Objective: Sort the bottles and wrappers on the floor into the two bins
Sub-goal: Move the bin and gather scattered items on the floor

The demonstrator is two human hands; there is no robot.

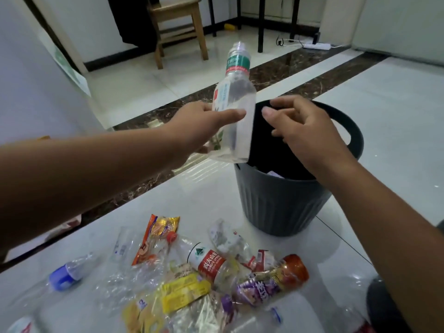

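The left hand (204, 123) is stretched forward on a nearly straight arm, level with the rim of a dark grey bin (281, 207). A clear bottle (236, 121) is gripped in it, the thumb laid across the front and the fingers curled behind. The bottle is held roughly upright at the bin's left edge. A white and blue label is seen on its side, and a narrower part with a green label (237, 61) rises above it; whether that is a second bottle cannot be told. The right hand (302, 131) is held over the bin's mouth, fingers loosely curled, nothing grasped. More bottles and wrappers (192, 280) are scattered on the pale floor (396, 116) before the bin.
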